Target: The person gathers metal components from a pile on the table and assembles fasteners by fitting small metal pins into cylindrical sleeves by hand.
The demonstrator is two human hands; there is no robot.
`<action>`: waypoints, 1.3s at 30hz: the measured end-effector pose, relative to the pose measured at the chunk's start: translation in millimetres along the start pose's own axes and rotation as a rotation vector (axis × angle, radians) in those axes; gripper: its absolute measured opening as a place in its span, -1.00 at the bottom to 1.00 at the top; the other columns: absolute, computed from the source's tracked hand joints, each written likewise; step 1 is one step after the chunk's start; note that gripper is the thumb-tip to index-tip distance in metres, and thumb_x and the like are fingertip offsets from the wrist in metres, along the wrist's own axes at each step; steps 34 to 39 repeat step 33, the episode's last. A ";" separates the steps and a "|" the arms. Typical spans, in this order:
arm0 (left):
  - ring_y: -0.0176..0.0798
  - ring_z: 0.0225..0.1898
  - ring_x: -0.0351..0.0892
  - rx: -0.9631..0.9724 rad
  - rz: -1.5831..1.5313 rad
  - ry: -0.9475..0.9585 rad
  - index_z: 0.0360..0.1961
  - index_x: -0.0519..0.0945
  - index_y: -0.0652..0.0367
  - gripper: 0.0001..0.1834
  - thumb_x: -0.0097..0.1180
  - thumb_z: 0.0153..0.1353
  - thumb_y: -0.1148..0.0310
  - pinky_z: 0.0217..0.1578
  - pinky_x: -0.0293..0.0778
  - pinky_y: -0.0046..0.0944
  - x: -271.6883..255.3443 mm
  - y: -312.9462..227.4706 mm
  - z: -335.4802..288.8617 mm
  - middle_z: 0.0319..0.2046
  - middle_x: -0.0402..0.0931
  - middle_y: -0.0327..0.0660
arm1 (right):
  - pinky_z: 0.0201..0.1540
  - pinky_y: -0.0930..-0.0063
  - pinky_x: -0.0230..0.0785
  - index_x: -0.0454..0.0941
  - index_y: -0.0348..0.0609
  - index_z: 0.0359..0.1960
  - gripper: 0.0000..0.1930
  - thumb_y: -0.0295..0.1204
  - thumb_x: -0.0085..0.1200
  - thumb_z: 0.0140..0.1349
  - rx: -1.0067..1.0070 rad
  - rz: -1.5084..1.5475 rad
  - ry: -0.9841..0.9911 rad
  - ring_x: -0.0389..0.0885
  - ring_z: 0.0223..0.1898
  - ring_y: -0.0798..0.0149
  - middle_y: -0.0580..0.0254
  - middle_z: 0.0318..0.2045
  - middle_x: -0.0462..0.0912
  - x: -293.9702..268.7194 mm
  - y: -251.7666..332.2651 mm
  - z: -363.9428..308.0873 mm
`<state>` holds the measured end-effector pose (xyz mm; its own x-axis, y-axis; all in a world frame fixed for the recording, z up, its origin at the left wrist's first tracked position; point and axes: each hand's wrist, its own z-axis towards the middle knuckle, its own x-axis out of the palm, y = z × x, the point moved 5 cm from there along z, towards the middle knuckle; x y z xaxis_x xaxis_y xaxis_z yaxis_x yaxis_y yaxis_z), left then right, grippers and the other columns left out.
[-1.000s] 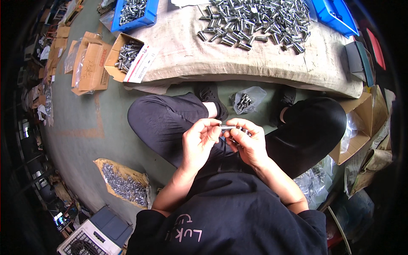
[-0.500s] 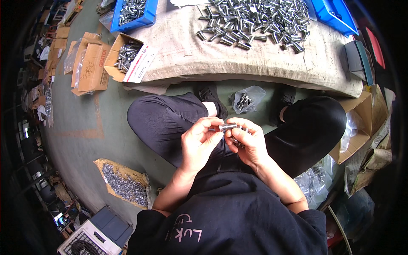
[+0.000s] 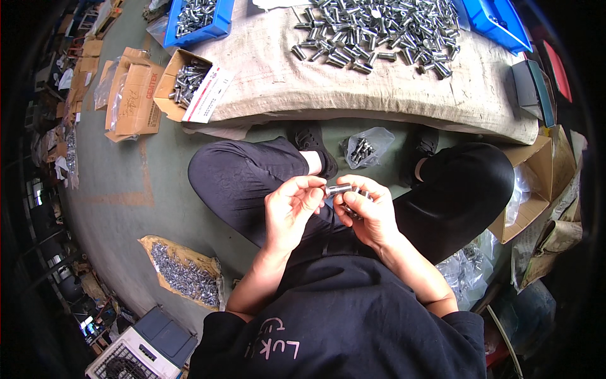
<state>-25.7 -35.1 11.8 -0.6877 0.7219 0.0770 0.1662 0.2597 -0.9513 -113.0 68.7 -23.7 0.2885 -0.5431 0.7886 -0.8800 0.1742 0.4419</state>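
Observation:
Over my lap, a shiny headed metal pin [image 3: 339,189] lies crosswise between my two hands. My left hand [image 3: 287,213] pinches its left end, thumb and index finger at the head. The fingers of my right hand [image 3: 374,218] are closed round the other end, and several more metal pins [image 3: 355,213] are gathered in that same hand, partly hidden by the fingers. Beyond my hands, a large heap of similar pins [image 3: 385,31] is spread over the cloth-covered table [image 3: 379,95].
Blue bins [image 3: 222,28] stand at both table corners. An open carton [image 3: 165,95] of pins is at the left. A plastic bag [image 3: 379,140] with metal parts lies between my feet. Small parts fill a sack [image 3: 213,265] at lower left; a cardboard box [image 3: 536,170] stands right.
My left hand has shifted slightly left, its thumb drawn back, so more of the pin's head end shows. My right hand has hardly moved.

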 end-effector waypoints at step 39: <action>0.07 0.00 0.38 -0.538 0.562 0.029 0.04 0.29 0.05 -0.37 0.22 -0.07 0.14 -0.09 0.35 -0.09 39.4 194.1 129.5 0.00 0.36 0.03 | -0.57 0.54 0.36 0.46 -0.14 -0.27 -0.79 -0.36 0.10 0.06 0.266 -0.965 -0.295 0.51 -0.49 0.39 0.21 -0.38 0.54 -105.0 46.0 100.1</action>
